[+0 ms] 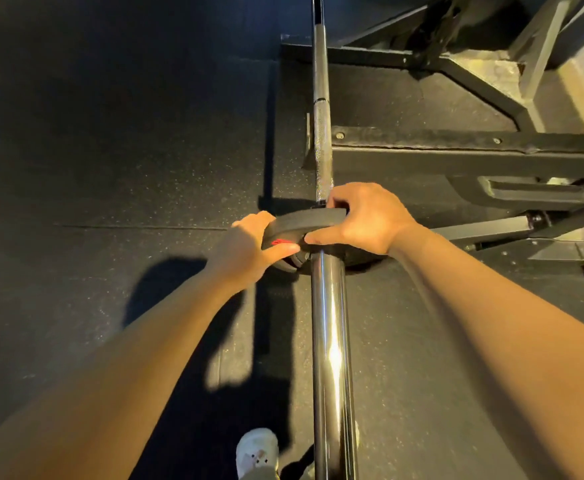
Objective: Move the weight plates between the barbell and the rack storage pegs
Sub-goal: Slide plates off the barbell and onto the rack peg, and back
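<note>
weight plate [304, 221] on barbell sleeve [330, 323] | gripped between both hands: left hand [245, 249], right hand [366, 220]

You are not seeing any text you can read here. A small red mark is showing on the face of the weight plate [285, 233], but it is too blurred and too far covered to make out.

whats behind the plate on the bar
Past the plate, gripped by the left hand and right hand, the bar runs on beside the rack base. Plate and hands cover the collar there.
</note>
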`<state>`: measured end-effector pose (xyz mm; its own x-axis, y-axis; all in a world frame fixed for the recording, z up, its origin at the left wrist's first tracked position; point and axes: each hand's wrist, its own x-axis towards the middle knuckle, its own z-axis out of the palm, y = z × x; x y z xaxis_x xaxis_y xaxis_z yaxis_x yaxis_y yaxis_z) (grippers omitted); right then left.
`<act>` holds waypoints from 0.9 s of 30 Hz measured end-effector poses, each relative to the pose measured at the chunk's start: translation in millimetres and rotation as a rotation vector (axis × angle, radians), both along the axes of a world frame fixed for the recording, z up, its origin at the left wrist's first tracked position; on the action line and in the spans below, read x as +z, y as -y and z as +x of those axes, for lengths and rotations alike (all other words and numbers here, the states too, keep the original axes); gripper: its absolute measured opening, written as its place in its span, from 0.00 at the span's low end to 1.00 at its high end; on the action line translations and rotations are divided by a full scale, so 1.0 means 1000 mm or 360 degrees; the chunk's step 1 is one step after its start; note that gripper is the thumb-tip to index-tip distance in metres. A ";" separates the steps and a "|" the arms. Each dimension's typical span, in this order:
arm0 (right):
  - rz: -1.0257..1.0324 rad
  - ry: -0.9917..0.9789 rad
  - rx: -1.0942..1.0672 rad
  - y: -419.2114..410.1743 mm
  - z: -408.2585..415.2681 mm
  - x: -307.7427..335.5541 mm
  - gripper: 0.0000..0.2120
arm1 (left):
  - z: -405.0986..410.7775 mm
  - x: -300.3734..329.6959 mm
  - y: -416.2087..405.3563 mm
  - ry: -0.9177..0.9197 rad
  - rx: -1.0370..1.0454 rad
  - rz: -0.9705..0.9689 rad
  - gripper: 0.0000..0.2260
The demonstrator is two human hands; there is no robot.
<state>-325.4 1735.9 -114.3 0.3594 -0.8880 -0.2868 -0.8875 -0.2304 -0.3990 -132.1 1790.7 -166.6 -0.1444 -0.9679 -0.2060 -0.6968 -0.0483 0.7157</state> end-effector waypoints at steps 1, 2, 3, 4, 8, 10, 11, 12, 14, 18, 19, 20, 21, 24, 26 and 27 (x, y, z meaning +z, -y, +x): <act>0.0106 0.0103 -0.0107 -0.003 -0.013 -0.004 0.22 | -0.002 0.006 0.003 0.0122 -0.0095 -0.0150 0.16; 0.0156 0.0150 -0.0191 -0.007 -0.026 -0.009 0.22 | -0.006 0.014 0.006 0.0260 -0.0201 -0.0262 0.16; 0.0174 0.0138 -0.0251 -0.011 -0.038 -0.013 0.22 | -0.013 0.020 0.010 0.0384 -0.0292 -0.0307 0.17; 0.0169 0.0100 -0.0306 -0.016 -0.050 -0.017 0.23 | -0.021 0.027 0.014 0.0473 -0.0361 -0.0287 0.17; 0.0281 0.0122 -0.0482 -0.030 -0.077 -0.030 0.35 | -0.054 0.045 0.021 0.0552 -0.0451 -0.0143 0.18; 0.0360 0.0298 -0.0596 -0.039 -0.081 -0.037 0.30 | -0.064 0.051 0.024 0.0638 -0.0516 -0.0152 0.18; 0.0378 0.0367 -0.0639 -0.042 -0.081 -0.040 0.27 | -0.067 0.053 0.025 0.0671 -0.0531 -0.0150 0.18; 0.0394 0.0418 -0.0677 -0.045 -0.081 -0.042 0.25 | -0.069 0.054 0.026 0.0686 -0.0532 -0.0141 0.18; 0.0436 0.0483 -0.0743 -0.048 -0.078 -0.042 0.24 | -0.070 0.055 0.024 0.0670 -0.0489 -0.0067 0.18; 0.0398 0.0353 -0.0742 -0.047 -0.064 -0.027 0.26 | -0.055 0.046 0.012 0.0477 -0.0306 -0.0033 0.14; 0.0316 0.0227 -0.0695 -0.048 -0.059 -0.020 0.28 | -0.049 0.041 0.006 0.0378 -0.0239 -0.0016 0.13; 0.0217 0.0104 -0.0627 -0.048 -0.052 -0.015 0.29 | -0.041 0.035 0.001 0.0280 -0.0167 0.0031 0.12; 0.0113 0.0011 -0.0550 -0.049 -0.045 -0.010 0.29 | -0.033 0.027 -0.005 0.0193 -0.0100 0.0090 0.11; -0.0095 -0.0179 -0.0332 -0.051 -0.022 -0.001 0.29 | -0.017 0.005 -0.023 0.0035 0.0031 0.0181 0.11; -0.0187 -0.0303 -0.0270 -0.053 -0.009 0.000 0.30 | -0.013 -0.004 -0.028 -0.0036 0.0121 0.0245 0.12; -0.0212 -0.0339 -0.0266 -0.054 -0.006 0.000 0.31 | -0.014 -0.006 -0.028 -0.0070 0.0162 0.0276 0.11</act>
